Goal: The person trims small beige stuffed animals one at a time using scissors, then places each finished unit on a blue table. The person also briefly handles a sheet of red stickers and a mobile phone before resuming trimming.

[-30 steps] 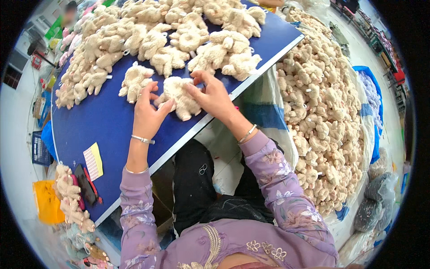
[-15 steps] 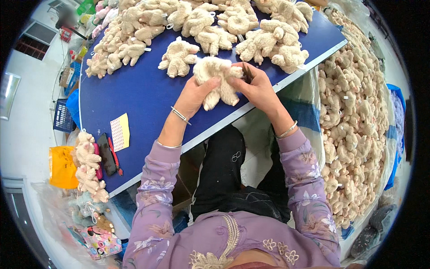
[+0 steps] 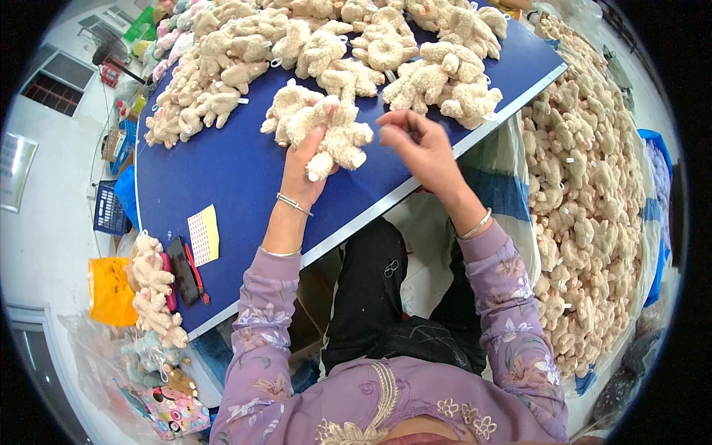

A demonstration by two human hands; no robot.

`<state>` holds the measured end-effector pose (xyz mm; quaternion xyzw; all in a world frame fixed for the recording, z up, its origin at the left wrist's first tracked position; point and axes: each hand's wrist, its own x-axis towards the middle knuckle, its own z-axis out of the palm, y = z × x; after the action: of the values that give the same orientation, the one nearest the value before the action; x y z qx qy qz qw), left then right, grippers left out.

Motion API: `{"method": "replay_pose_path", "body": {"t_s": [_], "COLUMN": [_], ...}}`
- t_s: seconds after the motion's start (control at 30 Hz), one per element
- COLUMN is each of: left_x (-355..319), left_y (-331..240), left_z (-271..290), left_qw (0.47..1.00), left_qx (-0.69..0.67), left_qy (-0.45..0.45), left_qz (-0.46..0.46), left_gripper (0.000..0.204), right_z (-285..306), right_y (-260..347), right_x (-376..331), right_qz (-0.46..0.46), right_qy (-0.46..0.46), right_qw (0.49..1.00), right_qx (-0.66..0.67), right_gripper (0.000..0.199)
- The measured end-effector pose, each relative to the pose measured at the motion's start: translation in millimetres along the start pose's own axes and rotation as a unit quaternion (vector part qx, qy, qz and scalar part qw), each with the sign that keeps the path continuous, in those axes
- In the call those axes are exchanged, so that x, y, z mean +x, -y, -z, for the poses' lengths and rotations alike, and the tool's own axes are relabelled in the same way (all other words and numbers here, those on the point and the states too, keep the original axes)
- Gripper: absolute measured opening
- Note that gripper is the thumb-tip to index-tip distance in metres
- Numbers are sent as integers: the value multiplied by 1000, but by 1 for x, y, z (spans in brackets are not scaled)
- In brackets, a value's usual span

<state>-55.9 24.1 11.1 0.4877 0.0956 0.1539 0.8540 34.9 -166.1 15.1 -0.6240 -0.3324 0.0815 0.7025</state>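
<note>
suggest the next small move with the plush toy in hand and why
Probably bring the right grip in to steady the free side of the cream plush toy: only the left grip holds it over the blue table, while the right, fingers curled, is close by but apart.

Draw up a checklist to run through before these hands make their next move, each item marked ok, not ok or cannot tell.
1. Cream plush toy gripped by the left hand: ok.
2. Right hand apart from that toy: ok, a gap shows between them.
3. Right hand empty: cannot tell, its curled fingers hide the inside.
4. Held toy in full view: not ok, the left hand covers part of it.
5. Held toy not touching the neighbouring toy behind it: cannot tell, they overlap in this view.
6. Yellow-edged sheet out of the hands' way: ok, it lies left of both.
</note>
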Motion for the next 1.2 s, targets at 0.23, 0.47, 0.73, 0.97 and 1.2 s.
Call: {"method": "replay_pose_path", "body": {"t_s": [0.23, 0.47, 0.73, 0.97, 1.2], "left_x": [-8, -8, -1, -7, -7], "left_y": [-3, 2, 1, 8, 2], "left_z": [-16, -13, -5, -13, -16], "left_qw": [999, 992, 996, 978, 987], "left_qx": [34, 103, 59, 160, 98], "left_qy": [21, 18, -25, -41, -32], "left_qz": [-6, -71, -62, -124, -122], "left_gripper": [39, 37, 37, 40, 38], "right_z": [-12, -10, -19, -28, -22], "right_y": [5, -8, 12, 5, 2], "right_x": [-6, -2, -11, -13, -5], "right_qz": [3, -66, 132, -78, -150], "right_qy": [29, -20, 40, 4, 43], "right_qw": [993, 998, 977, 996, 987], "right_qx": [-112, 1, -163, -48, 41], "right_gripper": [24, 22, 20, 18, 22]}}
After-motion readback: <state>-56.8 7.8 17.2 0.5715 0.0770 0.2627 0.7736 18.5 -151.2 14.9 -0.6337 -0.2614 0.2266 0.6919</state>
